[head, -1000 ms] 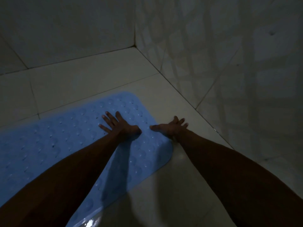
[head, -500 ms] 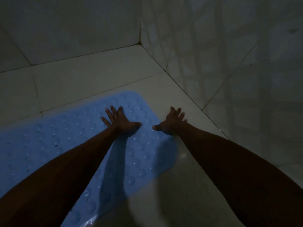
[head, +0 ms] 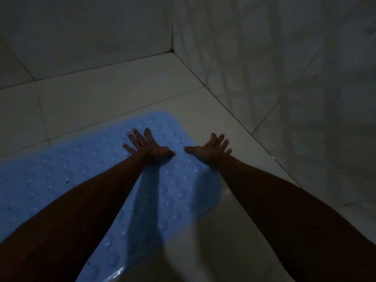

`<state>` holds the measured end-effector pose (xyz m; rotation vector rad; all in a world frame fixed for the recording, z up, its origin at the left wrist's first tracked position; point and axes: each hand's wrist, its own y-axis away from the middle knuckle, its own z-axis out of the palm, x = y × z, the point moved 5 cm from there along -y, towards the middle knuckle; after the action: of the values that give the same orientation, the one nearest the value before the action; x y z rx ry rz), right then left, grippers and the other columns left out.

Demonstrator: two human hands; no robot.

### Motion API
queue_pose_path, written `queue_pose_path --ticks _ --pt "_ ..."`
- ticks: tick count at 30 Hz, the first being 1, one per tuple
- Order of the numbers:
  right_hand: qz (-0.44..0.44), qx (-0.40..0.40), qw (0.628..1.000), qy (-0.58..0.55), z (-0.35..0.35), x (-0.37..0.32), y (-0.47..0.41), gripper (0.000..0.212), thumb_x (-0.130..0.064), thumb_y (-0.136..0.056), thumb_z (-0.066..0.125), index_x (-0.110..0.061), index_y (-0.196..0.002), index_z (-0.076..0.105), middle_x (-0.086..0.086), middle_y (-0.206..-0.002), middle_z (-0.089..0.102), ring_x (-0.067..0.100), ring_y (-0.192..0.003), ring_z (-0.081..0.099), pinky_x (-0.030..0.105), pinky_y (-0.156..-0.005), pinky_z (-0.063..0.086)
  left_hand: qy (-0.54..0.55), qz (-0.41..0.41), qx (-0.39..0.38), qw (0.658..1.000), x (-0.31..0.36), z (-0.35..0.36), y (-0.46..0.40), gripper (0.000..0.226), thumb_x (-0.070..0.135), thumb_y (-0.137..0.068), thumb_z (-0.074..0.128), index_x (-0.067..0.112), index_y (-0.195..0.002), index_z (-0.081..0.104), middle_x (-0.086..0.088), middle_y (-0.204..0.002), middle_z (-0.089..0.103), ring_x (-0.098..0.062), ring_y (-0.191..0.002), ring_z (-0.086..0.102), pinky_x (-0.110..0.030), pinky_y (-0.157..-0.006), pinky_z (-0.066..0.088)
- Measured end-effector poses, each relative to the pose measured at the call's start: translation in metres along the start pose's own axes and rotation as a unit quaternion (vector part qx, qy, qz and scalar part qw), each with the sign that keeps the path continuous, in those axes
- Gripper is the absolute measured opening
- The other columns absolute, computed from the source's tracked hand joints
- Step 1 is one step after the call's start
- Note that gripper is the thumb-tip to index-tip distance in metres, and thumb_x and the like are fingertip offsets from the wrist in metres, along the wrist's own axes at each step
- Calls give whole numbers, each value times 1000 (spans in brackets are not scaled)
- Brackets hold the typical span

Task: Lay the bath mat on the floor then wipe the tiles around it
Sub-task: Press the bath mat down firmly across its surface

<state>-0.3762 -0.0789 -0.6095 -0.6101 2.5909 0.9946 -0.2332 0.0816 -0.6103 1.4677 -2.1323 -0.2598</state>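
Note:
A light blue bath mat point(head: 67, 171) with rows of round bumps lies flat on the pale tiled floor point(head: 114, 94), running from the left edge toward the room's corner. My left hand point(head: 146, 146) presses flat on the mat near its far end, fingers spread. My right hand point(head: 211, 149) lies flat with spread fingers at the mat's right edge, thumb on the mat and fingers reaching over the bare tile. No cloth is in view.
The room is dim. A tiled wall point(head: 284, 78) rises close on the right and another wall point(head: 85, 33) at the back; they meet in a corner beyond the mat. Bare floor tile shows behind and to the right of the mat.
Both hands have slid a little farther forward along the mat, fingers spreading wider. The view has tilted slightly, bringing the corner further right.

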Motion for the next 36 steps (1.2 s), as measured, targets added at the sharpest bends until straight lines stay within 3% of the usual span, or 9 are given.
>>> queue_pose_path --ticks 7,11,15,20,22,24,29,36 --pt "45 13 998 39 -4 -16 -9 139 -63 -66 78 -11 -152 -18 18 -155 -32 40 -143 -26 60 -112 -15 40 30 18 999 -7 4 -2 127 78 -64 62 18 -152 -9 -14 -155 -28 -34 -140 -30 -60 -109 -18" --pt "33 -9 996 85 -12 -29 -22 143 -60 -65 81 -11 -151 -22 19 -156 -31 42 -144 -23 60 -116 -7 90 17 70 993 -7 4 -5 109 70 -75 58 18 -153 3 -11 -158 -19 -30 -143 -24 -58 -112 -15" --pt "60 -56 991 109 -13 -32 -38 152 -65 -55 83 -12 -152 -20 16 -156 -32 43 -144 -23 62 -116 -2 120 -5 68 990 -8 7 -14 104 58 -75 66 23 -152 5 -8 -158 -20 -28 -143 -25 -54 -110 -20" --pt "19 -13 999 39 -4 -22 -26 140 -61 -54 77 -22 -155 -12 11 -157 -31 37 -144 -28 60 -115 -11 158 -63 187 968 -3 4 -11 104 42 -68 70 18 -151 11 -20 -158 -13 -36 -145 -16 -53 -112 -15" --pt "2 2 1000 3 -1 -21 -25 130 -59 -63 71 -21 -155 -12 10 -158 -31 34 -144 -29 57 -115 -15 143 -74 122 979 -3 -6 -20 109 48 -73 70 18 -153 3 -18 -157 -17 -38 -144 -17 -56 -112 -11" --pt "-4 12 1000 -18 -1 -21 -25 129 -70 -66 67 -22 -155 -12 8 -158 -31 33 -144 -29 56 -114 -18 131 -70 60 987 -5 -12 -27 113 55 -74 69 20 -153 -4 -16 -157 -20 -38 -143 -18 -58 -113 -9" --pt "8 31 999 0 7 -24 -29 143 -84 -56 66 -19 -154 -16 8 -155 -36 31 -142 -34 55 -111 -23 77 -52 177 980 -5 6 -26 112 63 -71 66 17 -152 5 -28 -155 -13 -44 -143 -14 -62 -109 -10" --pt "38 23 998 41 -5 -48 -33 141 -64 -66 78 -11 -151 -21 19 -154 -34 42 -142 -27 62 -113 -12 97 -25 201 974 -8 9 -25 113 68 -67 68 12 -151 17 -30 -155 -4 -47 -143 -7 -69 -109 -5"
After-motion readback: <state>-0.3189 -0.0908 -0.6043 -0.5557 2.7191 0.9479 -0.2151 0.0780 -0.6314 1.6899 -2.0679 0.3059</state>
